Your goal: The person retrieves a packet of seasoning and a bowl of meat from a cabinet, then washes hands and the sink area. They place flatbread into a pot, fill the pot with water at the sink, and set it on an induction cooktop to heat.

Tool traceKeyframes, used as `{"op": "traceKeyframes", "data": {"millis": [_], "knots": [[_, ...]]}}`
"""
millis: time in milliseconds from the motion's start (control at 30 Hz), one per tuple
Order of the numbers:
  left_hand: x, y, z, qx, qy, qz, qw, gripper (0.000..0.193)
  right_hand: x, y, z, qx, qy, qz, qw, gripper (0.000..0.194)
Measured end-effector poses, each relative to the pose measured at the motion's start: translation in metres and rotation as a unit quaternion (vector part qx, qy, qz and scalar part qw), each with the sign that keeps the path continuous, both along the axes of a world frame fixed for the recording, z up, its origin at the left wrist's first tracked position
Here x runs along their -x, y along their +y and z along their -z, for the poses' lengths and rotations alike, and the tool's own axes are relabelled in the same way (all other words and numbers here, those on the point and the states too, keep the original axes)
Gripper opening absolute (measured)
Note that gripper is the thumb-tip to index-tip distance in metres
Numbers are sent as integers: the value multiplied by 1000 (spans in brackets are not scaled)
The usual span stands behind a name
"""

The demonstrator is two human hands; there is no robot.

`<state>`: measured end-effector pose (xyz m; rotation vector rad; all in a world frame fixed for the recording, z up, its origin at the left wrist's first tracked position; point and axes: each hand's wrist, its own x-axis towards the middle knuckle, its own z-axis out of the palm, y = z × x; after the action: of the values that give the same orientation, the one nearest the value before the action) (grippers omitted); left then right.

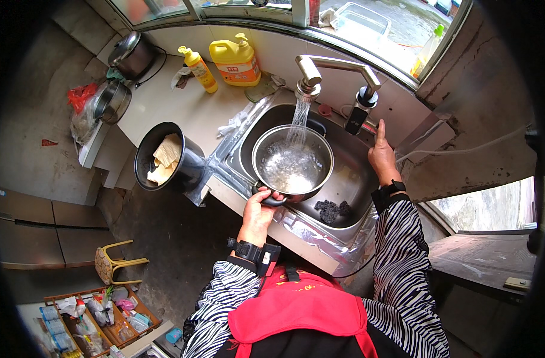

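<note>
My left hand [257, 210] grips the near black handle of a stainless steel pot [317, 189], held over the sink [348, 179]. Water [300, 114] streams into the pot from the spray head of a jointed metal faucet [339, 62], and the water inside is churning. My right hand [383, 156] is at the right of the faucet's dark body [358, 114], index finger stretched out and the other fingers curled. Nothing shows in that hand; whether it touches the faucet lever I cannot tell. Dark steel-wool scrubbers [329, 211] lie on the sink floor.
Left of the sink, a tall black pot [189, 156] with pale sheet-like pieces [167, 154] stands at the counter edge. A yellow jug [235, 60] and a yellow squeeze bottle [200, 70] stand by the wall. A stool [113, 264] is at lower left.
</note>
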<state>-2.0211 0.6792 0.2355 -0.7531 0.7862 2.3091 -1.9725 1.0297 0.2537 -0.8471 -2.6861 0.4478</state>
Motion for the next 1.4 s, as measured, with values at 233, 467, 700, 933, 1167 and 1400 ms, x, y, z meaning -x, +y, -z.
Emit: {"op": "traceKeyframes", "data": {"millis": [233,467,700,933,1167,1400], "knots": [[0,-1,0,7,0,4,1000,11,0,-1,-3,27,-27,13,999,82],[-1,-1,0,-1,10,5,1000,11,0,0,-3,24,-23,11,999,79],[0,-2,2,0,5,4,1000,12,0,0,-4,28,-27,14,999,79],[0,-2,3,1,3,4,1000,12,0,-1,-3,4,-18,12,1000,79],[1,-2,5,2,-3,-3,1000,14,0,1,-1,2,-20,11,1000,79],[2,-2,7,14,-15,-2,1000,16,0,4,6,-15,5,-1,1000,80]]}}
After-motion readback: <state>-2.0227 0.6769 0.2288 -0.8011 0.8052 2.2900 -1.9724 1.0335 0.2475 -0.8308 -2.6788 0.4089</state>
